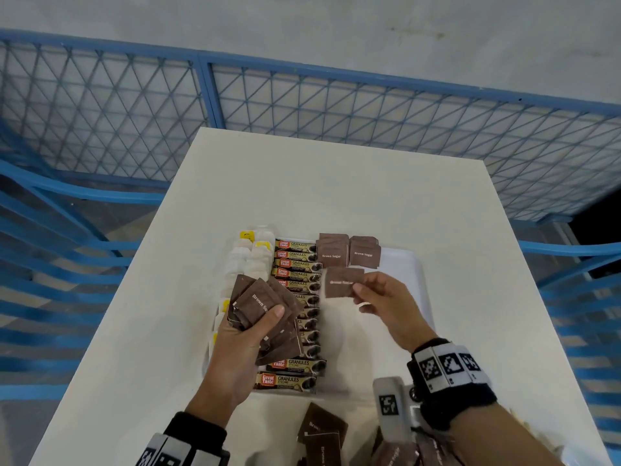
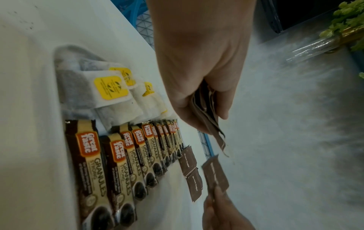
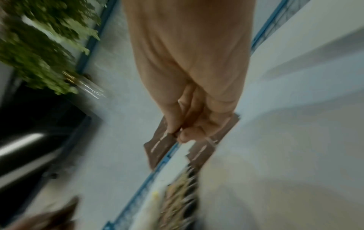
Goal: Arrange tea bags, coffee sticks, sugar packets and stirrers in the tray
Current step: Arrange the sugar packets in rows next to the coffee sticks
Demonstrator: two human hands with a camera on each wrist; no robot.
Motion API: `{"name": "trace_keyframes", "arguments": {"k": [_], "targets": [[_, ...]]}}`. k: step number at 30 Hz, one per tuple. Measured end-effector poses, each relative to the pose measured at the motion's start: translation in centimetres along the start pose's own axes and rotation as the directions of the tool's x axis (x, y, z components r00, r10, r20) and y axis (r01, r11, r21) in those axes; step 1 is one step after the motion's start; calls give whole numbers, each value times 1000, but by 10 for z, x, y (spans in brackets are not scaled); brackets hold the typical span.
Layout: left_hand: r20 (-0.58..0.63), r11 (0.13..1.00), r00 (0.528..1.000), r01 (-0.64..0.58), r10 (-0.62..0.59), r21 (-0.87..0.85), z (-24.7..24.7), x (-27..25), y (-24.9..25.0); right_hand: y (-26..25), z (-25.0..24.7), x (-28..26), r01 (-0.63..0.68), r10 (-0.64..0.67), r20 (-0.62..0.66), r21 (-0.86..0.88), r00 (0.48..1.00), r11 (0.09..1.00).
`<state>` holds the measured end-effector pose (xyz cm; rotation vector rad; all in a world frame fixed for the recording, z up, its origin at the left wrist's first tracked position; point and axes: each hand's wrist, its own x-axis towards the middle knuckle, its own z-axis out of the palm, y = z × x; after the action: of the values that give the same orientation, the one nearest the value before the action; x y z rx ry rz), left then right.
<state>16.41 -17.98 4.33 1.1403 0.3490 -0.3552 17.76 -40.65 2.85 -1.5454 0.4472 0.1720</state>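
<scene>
A white tray (image 1: 415, 264) on the table holds tea bags (image 1: 247, 260) at the left, a column of coffee sticks (image 1: 295, 274) in the middle, and two small stacks of brown sugar packets (image 1: 349, 252) at the far right. My left hand (image 1: 248, 331) grips a fanned bundle of brown sugar packets (image 1: 265, 311) over the coffee sticks. My right hand (image 1: 373, 297) pinches a single brown sugar packet (image 1: 342, 282) just nearer than the two stacks. The left wrist view shows the bundle (image 2: 208, 118) in my left hand (image 2: 199, 80) and the tea bags (image 2: 110, 91).
More loose brown sugar packets (image 1: 321, 432) lie at the table's near edge. The far half of the white table (image 1: 336, 183) is bare. Blue mesh railing (image 1: 302, 105) runs behind it. A green plant (image 2: 348, 20) shows in the wrist views.
</scene>
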Motion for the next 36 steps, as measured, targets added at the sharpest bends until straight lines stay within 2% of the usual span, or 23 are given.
{"name": "trace_keyframes", "arguments": {"k": [3, 7, 18, 25, 28, 30, 32, 36], "targets": [[-6, 1000, 1000, -12, 12, 15, -4, 2, -2, 11, -22, 24, -31, 32, -174, 10, 984, 999], [-21, 1000, 1000, -8, 9, 30, -5, 4, -5, 18, -41, 52, -63, 50, -281, -35, 958, 997], [-8, 998, 1000, -16, 16, 66, -5, 8, -4, 24, -35, 88, -63, -99, -369, -404, 924, 912], [39, 999, 999, -5, 3, 37, -1, 11, -3, 20, -31, 88, -112, -80, -388, -448, 918, 887], [63, 1000, 998, 25, -25, 4, 0, 10, -3, 12, -28, 79, -95, -141, -414, -500, 899, 860], [77, 999, 997, 33, -32, -13, 2, 9, -2, 3, -22, 68, -48, -218, -401, -557, 890, 829], [99, 999, 995, 35, -32, -28, 4, 8, -1, -7, -12, 56, 16, -251, -351, -555, 902, 832], [101, 998, 994, 52, -49, -28, 7, 6, 1, -23, 12, 29, 148, -221, -117, -445, 968, 883]]}}
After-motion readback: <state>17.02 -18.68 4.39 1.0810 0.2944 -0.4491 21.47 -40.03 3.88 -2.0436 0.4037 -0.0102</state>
